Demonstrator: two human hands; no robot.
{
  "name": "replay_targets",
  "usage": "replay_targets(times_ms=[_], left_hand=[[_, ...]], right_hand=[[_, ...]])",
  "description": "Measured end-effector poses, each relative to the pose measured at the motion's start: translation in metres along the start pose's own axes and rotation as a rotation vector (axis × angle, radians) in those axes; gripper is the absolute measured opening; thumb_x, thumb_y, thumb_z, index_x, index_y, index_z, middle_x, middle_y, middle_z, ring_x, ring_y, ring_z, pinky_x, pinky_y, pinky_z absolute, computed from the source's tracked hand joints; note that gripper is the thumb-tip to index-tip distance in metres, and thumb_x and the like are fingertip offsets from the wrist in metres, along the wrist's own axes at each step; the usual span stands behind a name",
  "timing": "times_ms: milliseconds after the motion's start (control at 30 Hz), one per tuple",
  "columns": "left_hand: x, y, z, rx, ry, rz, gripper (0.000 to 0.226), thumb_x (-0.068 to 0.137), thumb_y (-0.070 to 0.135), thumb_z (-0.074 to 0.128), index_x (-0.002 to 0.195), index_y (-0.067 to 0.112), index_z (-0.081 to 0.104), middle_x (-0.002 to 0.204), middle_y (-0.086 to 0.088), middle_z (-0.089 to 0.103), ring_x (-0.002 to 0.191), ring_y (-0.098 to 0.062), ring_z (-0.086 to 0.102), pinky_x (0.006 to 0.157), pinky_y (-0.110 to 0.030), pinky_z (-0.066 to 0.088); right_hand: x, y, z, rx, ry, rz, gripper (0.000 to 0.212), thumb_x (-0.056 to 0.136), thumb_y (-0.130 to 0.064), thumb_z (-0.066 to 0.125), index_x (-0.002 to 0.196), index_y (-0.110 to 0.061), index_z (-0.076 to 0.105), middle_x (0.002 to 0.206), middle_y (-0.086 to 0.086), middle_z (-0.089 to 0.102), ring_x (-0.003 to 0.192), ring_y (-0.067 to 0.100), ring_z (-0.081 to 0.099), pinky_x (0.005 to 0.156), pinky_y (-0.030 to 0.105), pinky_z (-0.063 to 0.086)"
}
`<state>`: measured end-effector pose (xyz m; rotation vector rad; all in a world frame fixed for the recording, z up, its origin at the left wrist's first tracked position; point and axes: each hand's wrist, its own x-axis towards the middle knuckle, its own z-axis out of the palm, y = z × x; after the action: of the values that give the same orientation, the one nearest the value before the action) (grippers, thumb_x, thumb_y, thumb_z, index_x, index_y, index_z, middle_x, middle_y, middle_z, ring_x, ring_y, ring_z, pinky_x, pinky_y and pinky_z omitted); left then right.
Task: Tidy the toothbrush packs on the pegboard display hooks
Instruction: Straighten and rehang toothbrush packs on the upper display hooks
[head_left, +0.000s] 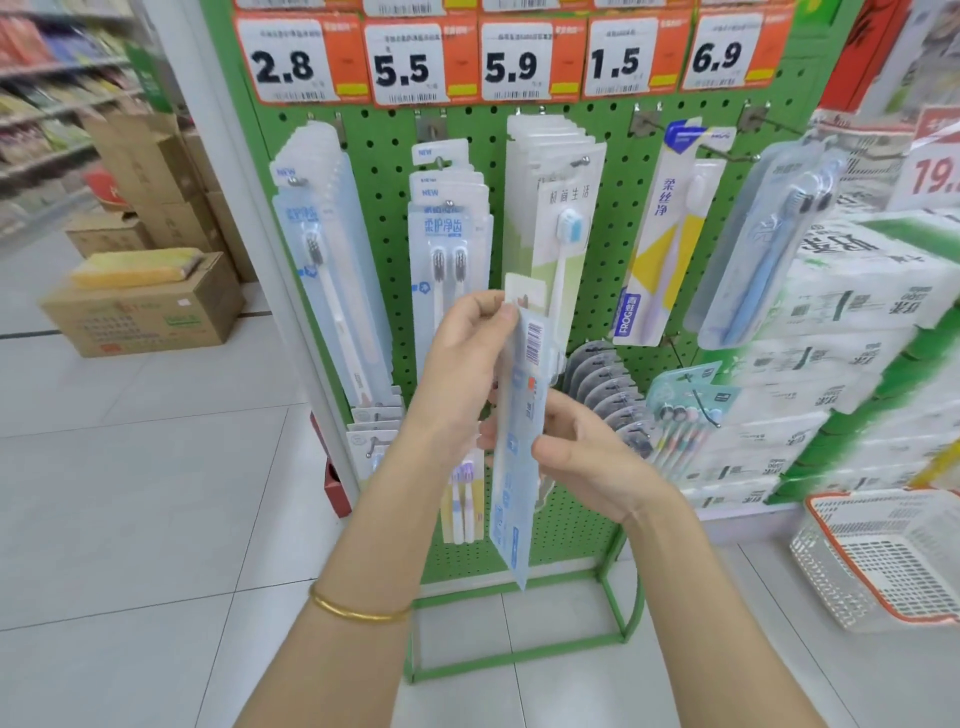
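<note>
A long pale-blue toothbrush pack hangs upright in front of the green pegboard, its barcoded back toward me. My left hand pinches its top edge. My right hand grips its middle from the right. Rows of packs hang on hooks: single-brush packs at left, twin-brush packs, white-green packs, a yellow-white pack and a blue blister pack at right. More packs hang on the lower hooks.
Price tags run along the top of the board. Cardboard boxes stand on the floor at left. Wrapped tissue packs are stacked at right, with a white and orange basket below. The green stand's frame rests on floor tiles.
</note>
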<state>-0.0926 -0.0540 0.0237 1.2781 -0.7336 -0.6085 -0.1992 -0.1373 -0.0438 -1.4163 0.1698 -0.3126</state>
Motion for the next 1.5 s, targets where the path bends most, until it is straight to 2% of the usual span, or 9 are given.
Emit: replay_targets(times_ms=[100, 200, 267, 433, 533, 767, 1000, 1333, 1500], left_hand=[[-0.002, 0.012, -0.009, 0.141, 0.166, 0.154, 0.01, 0.098, 0.022, 0.05, 0.105, 0.028, 0.053, 0.115, 0.0, 0.063, 0.106, -0.013, 0.062, 0.096, -0.038, 0.05], [-0.005, 0.026, -0.018, 0.244, 0.289, 0.32, 0.014, 0.098, 0.016, 0.048, 0.106, 0.026, 0.053, 0.109, 0.009, 0.06, 0.101, -0.002, 0.058, 0.094, -0.028, 0.049], [-0.004, 0.031, -0.023, 0.266, 0.352, 0.387, 0.016, 0.097, 0.013, 0.047, 0.109, 0.021, 0.053, 0.106, 0.01, 0.058, 0.096, 0.005, 0.055, 0.089, -0.023, 0.05], [-0.001, 0.035, -0.028, 0.284, 0.398, 0.433, 0.018, 0.095, 0.009, 0.048, 0.111, 0.015, 0.05, 0.112, 0.004, 0.054, 0.094, 0.005, 0.052, 0.083, -0.017, 0.047], [0.001, 0.035, -0.028, 0.312, 0.395, 0.431, 0.018, 0.093, 0.006, 0.048, 0.108, 0.017, 0.048, 0.115, 0.001, 0.052, 0.096, 0.003, 0.051, 0.078, -0.008, 0.041], [0.011, 0.031, -0.03, 0.417, 0.354, 0.457, 0.026, 0.091, 0.003, 0.049, 0.107, 0.023, 0.05, 0.113, 0.009, 0.045, 0.108, -0.001, 0.047, 0.08, -0.013, 0.043], [0.025, 0.029, -0.033, 0.485, 0.323, 0.457, 0.035, 0.092, 0.001, 0.048, 0.124, 0.015, 0.052, 0.124, 0.006, 0.041, 0.122, -0.006, 0.041, 0.097, -0.032, 0.045], [0.035, 0.024, -0.036, 0.537, 0.315, 0.45, 0.043, 0.09, 0.002, 0.048, 0.131, 0.013, 0.048, 0.134, 0.0, 0.038, 0.129, -0.009, 0.035, 0.105, -0.04, 0.04], [0.034, 0.025, -0.034, 0.541, 0.317, 0.457, 0.042, 0.09, 0.001, 0.047, 0.131, 0.013, 0.048, 0.134, 0.0, 0.038, 0.128, -0.008, 0.036, 0.106, -0.039, 0.04]], right_hand=[[0.011, -0.012, 0.008, -0.238, 0.186, -0.037, 0.077, 0.06, -0.049, 0.081, 0.125, -0.019, 0.053, 0.115, -0.001, 0.063, 0.109, 0.02, 0.061, 0.096, 0.041, 0.049], [0.024, -0.031, 0.026, -0.441, 0.4, -0.048, 0.06, 0.07, -0.041, 0.079, 0.12, -0.031, 0.047, 0.114, -0.014, 0.054, 0.107, 0.006, 0.055, 0.086, 0.021, 0.046], [0.035, -0.041, 0.038, -0.505, 0.536, -0.1, 0.058, 0.071, -0.04, 0.079, 0.115, -0.029, 0.042, 0.107, -0.014, 0.052, 0.097, 0.002, 0.052, 0.075, 0.016, 0.043], [0.063, -0.04, 0.051, -0.665, 0.717, -0.194, 0.061, 0.066, -0.049, 0.078, 0.103, -0.021, 0.039, 0.094, -0.004, 0.047, 0.076, 0.008, 0.047, 0.06, 0.024, 0.036], [0.073, -0.036, 0.055, -0.755, 0.761, -0.22, 0.063, 0.067, -0.05, 0.075, 0.103, -0.013, 0.039, 0.095, -0.002, 0.042, 0.079, 0.016, 0.044, 0.06, 0.027, 0.032], [0.087, -0.031, 0.064, -0.761, 0.845, -0.189, 0.056, 0.073, -0.049, 0.071, 0.099, -0.012, 0.037, 0.091, 0.0, 0.044, 0.075, 0.022, 0.046, 0.057, 0.036, 0.04], [0.106, -0.035, 0.067, -0.775, 0.849, -0.188, 0.039, 0.084, -0.039, 0.058, 0.096, -0.01, 0.036, 0.093, 0.004, 0.046, 0.079, 0.024, 0.046, 0.05, 0.026, 0.028], [0.111, -0.033, 0.071, -0.818, 0.858, -0.173, 0.032, 0.091, -0.033, 0.053, 0.102, -0.01, 0.034, 0.1, 0.005, 0.044, 0.085, 0.028, 0.05, 0.062, 0.037, 0.041], [0.099, -0.034, 0.072, -0.881, 0.796, -0.152, 0.045, 0.089, -0.03, 0.056, 0.119, -0.005, 0.033, 0.112, 0.007, 0.044, 0.095, 0.029, 0.051, 0.07, 0.039, 0.044]])
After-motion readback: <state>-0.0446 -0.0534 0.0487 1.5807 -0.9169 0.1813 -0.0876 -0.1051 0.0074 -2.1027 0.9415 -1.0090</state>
